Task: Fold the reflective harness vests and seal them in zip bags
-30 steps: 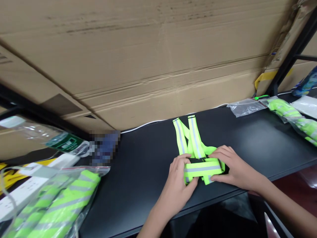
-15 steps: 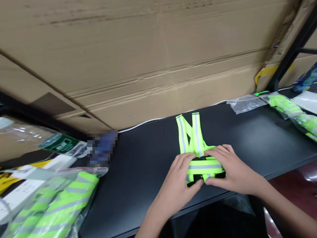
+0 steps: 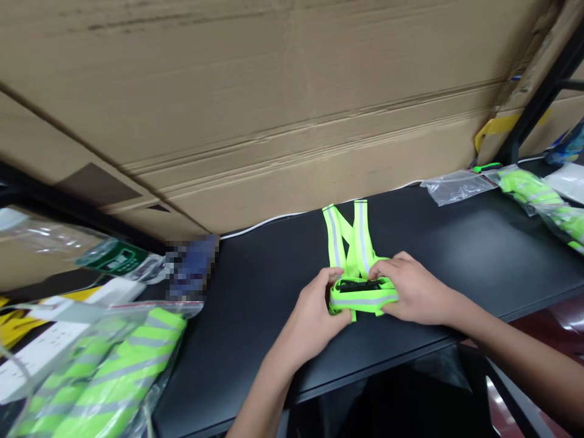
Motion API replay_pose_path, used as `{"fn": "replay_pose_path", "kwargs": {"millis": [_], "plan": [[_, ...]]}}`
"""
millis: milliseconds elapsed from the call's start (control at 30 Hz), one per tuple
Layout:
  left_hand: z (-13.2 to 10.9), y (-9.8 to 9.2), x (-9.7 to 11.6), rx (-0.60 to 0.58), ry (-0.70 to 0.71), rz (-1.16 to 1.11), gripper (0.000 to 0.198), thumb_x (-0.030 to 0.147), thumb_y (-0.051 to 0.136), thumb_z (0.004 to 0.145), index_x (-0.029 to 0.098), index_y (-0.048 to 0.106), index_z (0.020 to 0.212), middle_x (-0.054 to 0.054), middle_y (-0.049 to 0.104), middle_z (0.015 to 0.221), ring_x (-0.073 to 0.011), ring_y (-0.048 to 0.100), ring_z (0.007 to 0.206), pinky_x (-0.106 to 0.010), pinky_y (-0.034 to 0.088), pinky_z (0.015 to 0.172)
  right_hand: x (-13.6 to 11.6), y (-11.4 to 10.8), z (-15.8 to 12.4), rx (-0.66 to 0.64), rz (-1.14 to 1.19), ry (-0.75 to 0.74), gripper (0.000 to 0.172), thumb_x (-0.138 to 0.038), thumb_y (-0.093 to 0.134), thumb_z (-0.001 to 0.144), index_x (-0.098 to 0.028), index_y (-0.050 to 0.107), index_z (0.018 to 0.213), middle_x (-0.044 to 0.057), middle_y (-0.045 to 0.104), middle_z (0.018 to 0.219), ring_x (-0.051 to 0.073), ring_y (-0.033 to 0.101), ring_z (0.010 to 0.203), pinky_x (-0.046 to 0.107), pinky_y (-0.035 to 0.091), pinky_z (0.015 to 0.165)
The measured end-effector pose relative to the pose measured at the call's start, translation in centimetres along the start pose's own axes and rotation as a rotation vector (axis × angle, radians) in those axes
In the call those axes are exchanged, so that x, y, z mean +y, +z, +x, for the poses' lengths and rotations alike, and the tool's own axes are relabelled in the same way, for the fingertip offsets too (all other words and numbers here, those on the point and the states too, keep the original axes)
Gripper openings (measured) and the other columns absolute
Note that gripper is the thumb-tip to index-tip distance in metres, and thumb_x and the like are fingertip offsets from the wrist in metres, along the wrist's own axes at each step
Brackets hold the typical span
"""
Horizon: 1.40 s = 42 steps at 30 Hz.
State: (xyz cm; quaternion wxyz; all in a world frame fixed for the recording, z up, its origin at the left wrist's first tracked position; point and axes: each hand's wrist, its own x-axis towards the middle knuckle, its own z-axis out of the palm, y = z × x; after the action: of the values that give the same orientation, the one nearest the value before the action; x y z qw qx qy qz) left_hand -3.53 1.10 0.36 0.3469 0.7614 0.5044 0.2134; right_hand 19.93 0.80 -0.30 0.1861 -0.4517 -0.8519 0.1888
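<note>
A neon-yellow reflective harness (image 3: 364, 298) with silver stripes lies on the black tabletop (image 3: 255, 292). Its lower part is gathered into a folded bundle with black pieces showing inside, while two straps stretch away toward the cardboard. My left hand (image 3: 317, 313) grips the bundle's left end, fingers behind and thumb in front. At the right end, my right hand (image 3: 408, 289) is closed on it the same way, with fingertips over the top edge.
Bagged neon vests (image 3: 118, 371) lie at the left beside a white power strip (image 3: 50, 353) and a plastic bottle (image 3: 109, 258). Cardboard (image 3: 292, 109) stands along the back. At the far right are a clear bag (image 3: 456, 187) and more bagged vests (image 3: 531, 188).
Both hands have moved the bundle slightly back and left. It has tilted, so its top and the black pieces inside show more. The two long straps still lie on the table.
</note>
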Motion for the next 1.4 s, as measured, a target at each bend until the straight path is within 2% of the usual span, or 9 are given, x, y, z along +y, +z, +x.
{"fn": "replay_pose_path", "kwargs": {"millis": [133, 233, 333, 500, 767, 933, 1100, 1267, 1400], "plan": [[0.2, 0.8, -0.4, 0.165, 0.304, 0.205, 0.038, -0.002, 0.053, 0.077, 0.020, 0.061, 0.107, -0.003, 0.058, 0.087, -0.0215, 0.057, 0.085, -0.033, 0.050, 0.075, 0.0, 0.5, -0.3, 0.225, -0.431, -0.255, 0.014, -0.014, 0.053, 0.094, -0.020, 0.064, 0.099, 0.006, 0.070, 0.091, 0.024, 0.061, 0.092, 0.052, 0.031, 0.101], [-1.7, 1.9, -1.0, 0.203, 0.452, 0.358, 0.052, -0.011, 0.040, 0.074, 0.019, 0.059, 0.111, -0.008, 0.057, 0.096, -0.0248, 0.055, 0.094, -0.036, 0.051, 0.079, 0.0, 1.1, -2.1, 0.252, -0.518, -0.372, 0.031, -0.045, 0.057, 0.099, -0.017, 0.065, 0.109, 0.015, 0.068, 0.112, 0.031, 0.058, 0.109, 0.055, 0.033, 0.105], [-4.2, 2.7, -0.9, 0.115, 0.398, 0.345, 0.052, -0.006, 0.046, 0.075, 0.021, 0.056, 0.119, -0.011, 0.055, 0.111, -0.0278, 0.055, 0.105, -0.040, 0.053, 0.084, -0.3, 1.7, -4.5, 0.161, -0.373, -0.315, 0.059, -0.066, 0.060, 0.089, -0.016, 0.061, 0.120, 0.020, 0.056, 0.138, 0.035, 0.049, 0.128, 0.050, 0.042, 0.104], [-6.2, 2.9, 0.4, -0.011, 0.200, 0.221, 0.053, 0.034, 0.072, 0.083, 0.026, 0.049, 0.130, -0.013, 0.048, 0.142, -0.0347, 0.048, 0.128, -0.051, 0.050, 0.099, -1.0, 2.2, -7.0, 0.105, -0.135, -0.161, 0.049, -0.032, 0.053, 0.100, -0.013, 0.038, 0.142, 0.021, 0.047, 0.149, 0.029, 0.045, 0.136, 0.048, 0.042, 0.111], [-4.7, 4.9, 0.8, 0.250, 0.181, 0.105, 0.043, 0.023, 0.061, 0.085, 0.025, 0.058, 0.128, -0.009, 0.064, 0.119, -0.0309, 0.058, 0.118, -0.050, 0.048, 0.101, -0.5, 3.2, -7.0, 0.205, 0.168, 0.244, 0.080, -0.039, 0.070, 0.087, -0.021, 0.023, 0.149, 0.015, 0.051, 0.141, 0.031, 0.048, 0.128, 0.051, 0.045, 0.106], [-4.5, 5.6, -0.2, 0.549, 0.148, -0.481, 0.062, 0.020, 0.064, 0.084, 0.029, 0.044, 0.142, -0.004, 0.056, 0.107, -0.0231, 0.066, 0.107, -0.044, 0.052, 0.101, -1.0, 1.9, -6.2, 0.053, 0.117, 0.142, 0.052, -0.020, 0.062, 0.085, -0.022, 0.050, 0.135, 0.009, 0.058, 0.119, 0.027, 0.050, 0.110, 0.047, 0.044, 0.096], [-4.2, 4.8, -0.7, 0.634, 0.185, -0.693, 0.076, 0.018, 0.078, 0.074, 0.035, 0.047, 0.141, 0.001, 0.051, 0.102, -0.0103, 0.062, 0.075, -0.043, 0.058, 0.092, -1.3, 1.6, -5.9, 0.043, 0.074, 0.119, 0.057, -0.008, 0.053, 0.075, -0.020, 0.058, 0.131, 0.009, 0.057, 0.114, 0.027, 0.048, 0.105, 0.048, 0.042, 0.094], [-5.1, 4.0, -1.0, 0.856, -0.041, -0.735, 0.059, 0.027, 0.082, 0.074, 0.029, 0.058, 0.129, 0.001, 0.057, 0.099, -0.0130, 0.066, 0.076, -0.035, 0.060, 0.081, -1.0, 2.6, -6.6, 0.236, 0.325, 0.200, 0.047, -0.008, 0.046, 0.079, -0.020, 0.060, 0.122, 0.009, 0.062, 0.116, 0.026, 0.055, 0.108, 0.048, 0.044, 0.097], [-6.4, 2.9, -2.7, 0.879, -0.135, -0.470, 0.051, 0.039, 0.081, 0.074, 0.024, 0.062, 0.119, -0.001, 0.063, 0.094, -0.0184, 0.069, 0.077, -0.031, 0.059, 0.073, 0.8, 4.0, -7.3, 0.654, 0.756, 0.430, 0.035, -0.030, 0.054, 0.092, -0.023, 0.053, 0.126, 0.010, 0.066, 0.118, 0.025, 0.065, 0.107, 0.045, 0.051, 0.095]]}}
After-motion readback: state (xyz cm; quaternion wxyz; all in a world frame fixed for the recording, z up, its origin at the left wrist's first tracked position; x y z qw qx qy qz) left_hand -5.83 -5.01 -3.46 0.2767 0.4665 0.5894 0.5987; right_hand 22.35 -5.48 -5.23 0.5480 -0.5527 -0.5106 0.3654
